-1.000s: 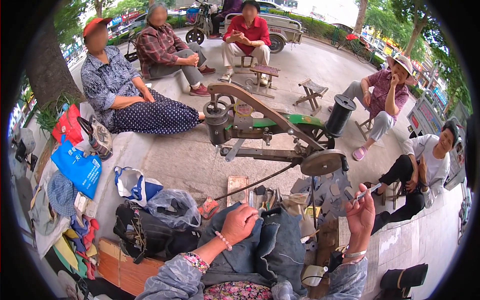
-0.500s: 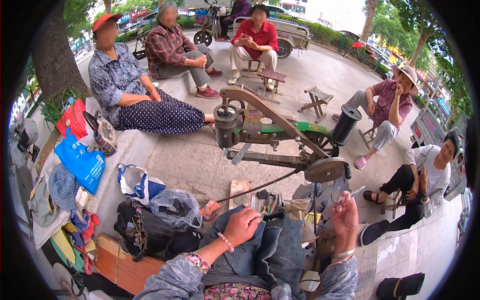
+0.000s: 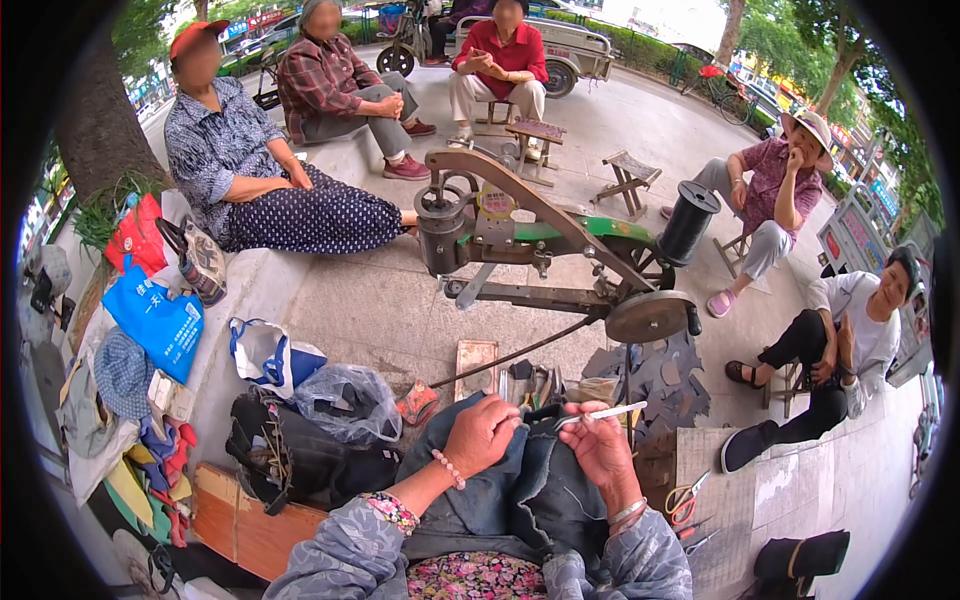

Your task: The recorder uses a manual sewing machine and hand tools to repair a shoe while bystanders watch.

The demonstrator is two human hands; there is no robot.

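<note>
A blue denim garment (image 3: 520,490) lies bunched on my lap. My left hand (image 3: 482,432) grips a fold of it near the top. My right hand (image 3: 598,440) pinches a thin white stick-like tool (image 3: 606,412) that points to the right above the cloth. Just beyond my hands stands an old hand-cranked stitching machine (image 3: 545,250) with a long arm, a green body, a flywheel (image 3: 648,316) and a black thread spool (image 3: 688,220).
Small tools and a flat tin (image 3: 476,362) lie on the pavement ahead. Bags (image 3: 160,318) and a dark holdall (image 3: 300,458) sit at my left. Red-handled scissors (image 3: 684,500) lie at my right. Several people sit around on stools and the ground.
My right hand has come down from a raised position at the right to the denim, bringing the white tool beside my left hand.
</note>
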